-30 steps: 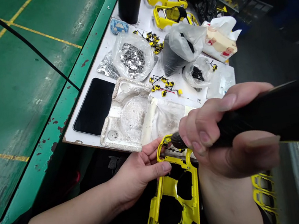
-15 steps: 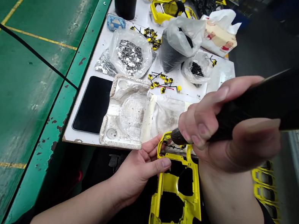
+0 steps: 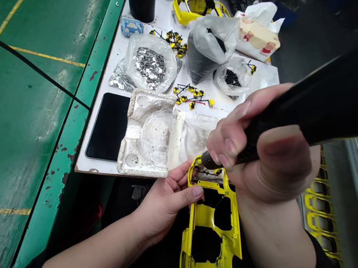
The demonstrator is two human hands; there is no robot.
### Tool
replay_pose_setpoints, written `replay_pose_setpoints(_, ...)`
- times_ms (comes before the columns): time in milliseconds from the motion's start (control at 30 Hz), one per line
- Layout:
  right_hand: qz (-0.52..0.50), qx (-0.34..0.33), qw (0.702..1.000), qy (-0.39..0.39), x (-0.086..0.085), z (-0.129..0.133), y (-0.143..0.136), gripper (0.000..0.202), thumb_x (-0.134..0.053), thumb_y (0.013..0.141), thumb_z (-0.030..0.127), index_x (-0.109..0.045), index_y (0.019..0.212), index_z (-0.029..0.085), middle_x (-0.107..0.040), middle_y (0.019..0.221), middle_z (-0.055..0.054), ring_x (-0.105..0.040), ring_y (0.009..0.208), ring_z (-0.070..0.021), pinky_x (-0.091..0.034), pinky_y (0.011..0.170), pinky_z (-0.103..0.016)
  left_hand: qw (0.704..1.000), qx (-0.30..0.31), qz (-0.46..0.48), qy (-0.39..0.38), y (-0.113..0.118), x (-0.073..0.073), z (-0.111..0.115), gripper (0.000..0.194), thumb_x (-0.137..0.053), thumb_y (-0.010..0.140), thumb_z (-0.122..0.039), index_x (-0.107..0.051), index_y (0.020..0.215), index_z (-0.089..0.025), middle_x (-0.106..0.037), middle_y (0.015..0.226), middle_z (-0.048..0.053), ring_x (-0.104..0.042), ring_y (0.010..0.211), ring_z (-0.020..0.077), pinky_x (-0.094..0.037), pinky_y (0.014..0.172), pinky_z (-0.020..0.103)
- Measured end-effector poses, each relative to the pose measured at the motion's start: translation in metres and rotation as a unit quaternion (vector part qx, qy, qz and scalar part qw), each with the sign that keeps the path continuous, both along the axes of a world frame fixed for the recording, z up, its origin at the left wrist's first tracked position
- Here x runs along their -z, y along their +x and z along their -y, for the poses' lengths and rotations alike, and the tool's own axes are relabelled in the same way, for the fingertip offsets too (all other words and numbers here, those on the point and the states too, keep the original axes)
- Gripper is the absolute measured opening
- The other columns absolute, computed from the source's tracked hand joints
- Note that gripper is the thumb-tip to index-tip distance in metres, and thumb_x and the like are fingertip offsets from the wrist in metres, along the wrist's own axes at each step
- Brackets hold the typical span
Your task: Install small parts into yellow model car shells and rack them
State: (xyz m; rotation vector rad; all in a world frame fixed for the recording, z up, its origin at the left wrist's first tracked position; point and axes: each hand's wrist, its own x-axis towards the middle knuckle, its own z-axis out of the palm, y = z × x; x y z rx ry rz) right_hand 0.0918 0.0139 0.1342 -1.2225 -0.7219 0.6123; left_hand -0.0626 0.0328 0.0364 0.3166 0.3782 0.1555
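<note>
1. The yellow frame [image 3: 200, 215] is lying between the left hand's [image 3: 172, 195] thumb and fingers, which are pinching its upper end.
2. The right hand's [image 3: 261, 151] fingers are curling around the black tool [image 3: 325, 101], its tip meeting that end.
3. Beyond, the foam block [image 3: 151, 132] is resting on the table [image 3: 82, 162].

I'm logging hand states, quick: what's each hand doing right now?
Left hand: closed, thumb and fingers gripping the yellow frame.
Right hand: closed around the black tool, its tip at the frame's far end.
</note>
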Motion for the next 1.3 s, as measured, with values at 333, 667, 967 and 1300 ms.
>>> replay_pose_setpoints(333, -0.016, 0.005, 1.000, 0.010, 0.004, 0.004, 0.000, 0.032, -0.100, 0.085, 0.057, -0.081, 0.098, 0.035, -0.060, 0.068, 0.005, -0.046, 0.050, -0.0164, -0.038, 0.050, -0.035, 1.000, 0.005, -0.001, -0.001, 0.001, -0.003, -0.002, 0.063, -0.094, 0.094, -0.025, -0.072, 0.154, -0.023, -0.081, 0.131, 0.010, -0.073, 0.088, 0.0138, -0.058, 0.092, 0.024)
replay_pose_setpoints(667, -0.012, -0.038, 0.997, 0.067, 0.014, 0.006, 0.013, 0.032, -0.098, 0.089, 0.046, -0.078, 0.109, 0.032, -0.061, 0.070, 0.005, -0.048, 0.051, -0.0155, -0.038, 0.049, -0.034, 1.000, -0.002, -0.009, 0.013, 0.001, -0.003, -0.001, 0.062, -0.095, 0.094, -0.026, -0.074, 0.151, -0.023, -0.082, 0.133, 0.011, -0.074, 0.088, 0.0155, -0.057, 0.092, 0.025)
replay_pose_setpoints(967, -0.070, -0.044, 0.995, 0.058, 0.009, 0.002, 0.010, 0.027, -0.100, 0.089, 0.037, -0.079, 0.102, 0.027, -0.063, 0.069, 0.006, -0.046, 0.050, -0.0120, -0.039, 0.048, -0.030, 0.999, 0.000, -0.018, 0.030, 0.003, -0.004, -0.003, 0.061, -0.096, 0.092, -0.028, -0.076, 0.149, -0.022, -0.080, 0.114, 0.007, -0.064, 0.079, 0.0114, -0.055, 0.087, 0.022)
replay_pose_setpoints(1300, -0.030, 0.008, 0.999, 0.029, 0.014, 0.008, 0.007, 0.035, -0.098, 0.088, 0.056, -0.077, 0.098, 0.029, -0.062, 0.076, 0.002, -0.051, 0.058, -0.0163, -0.046, 0.054, -0.035, 0.999, 0.003, -0.027, 0.045, 0.002, -0.004, -0.004, 0.065, -0.098, 0.090, -0.031, -0.075, 0.151, -0.023, -0.075, 0.106, 0.006, -0.062, 0.082, 0.0120, -0.051, 0.077, 0.019)
